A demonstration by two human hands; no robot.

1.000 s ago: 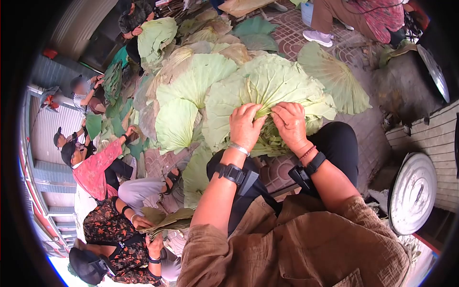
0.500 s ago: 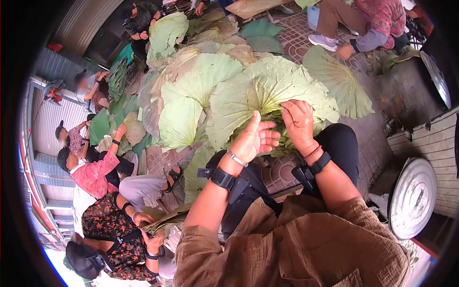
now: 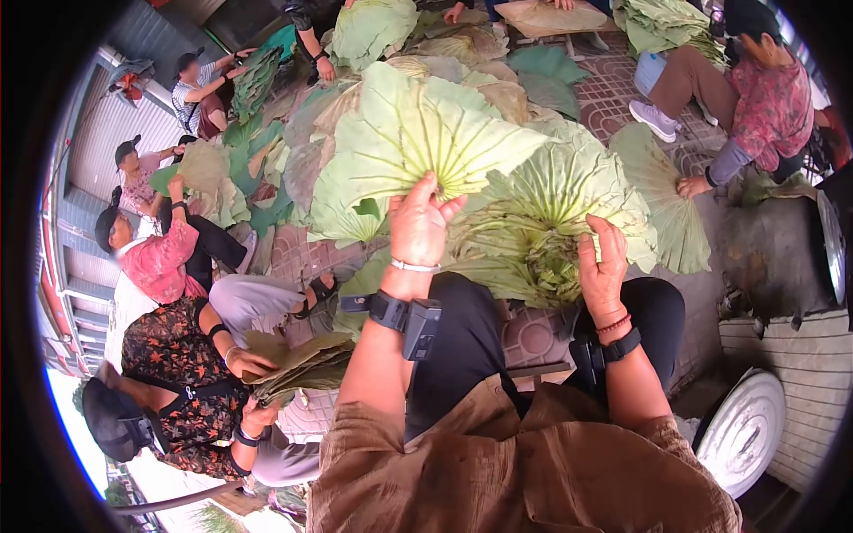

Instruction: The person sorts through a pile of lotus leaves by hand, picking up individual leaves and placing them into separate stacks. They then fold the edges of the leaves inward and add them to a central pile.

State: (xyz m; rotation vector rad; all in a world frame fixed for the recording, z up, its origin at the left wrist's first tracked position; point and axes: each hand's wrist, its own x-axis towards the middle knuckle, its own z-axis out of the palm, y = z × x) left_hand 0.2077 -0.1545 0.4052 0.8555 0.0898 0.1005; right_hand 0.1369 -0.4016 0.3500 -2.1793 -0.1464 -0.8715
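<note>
A pale green lotus leaf (image 3: pixel 422 124) is spread out in front of me, its ribs fanning from the centre. My left hand (image 3: pixel 418 229), with a white bracelet at the wrist, is closed on this leaf near its centre. To the right, a thick stack of lotus leaves (image 3: pixel 582 191) lies over my knees, with crumpled, gathered folds toward me. My right hand (image 3: pixel 606 271) is at the near right side of that stack, fingers apart and slightly bent, holding nothing visible.
More lotus leaves (image 3: pixel 311 147) cover the paved floor ahead. At left, a person holds a folded bundle of leaves (image 3: pixel 302 366); other people sit beyond. Another person at upper right touches a spread leaf (image 3: pixel 659 191). A round metal lid (image 3: pixel 742 433) leans at lower right.
My left hand, open before, has moved left and now grips a leaf, which stands apart from the stack. My right hand has come off the leaf's fold and moved right and down.
</note>
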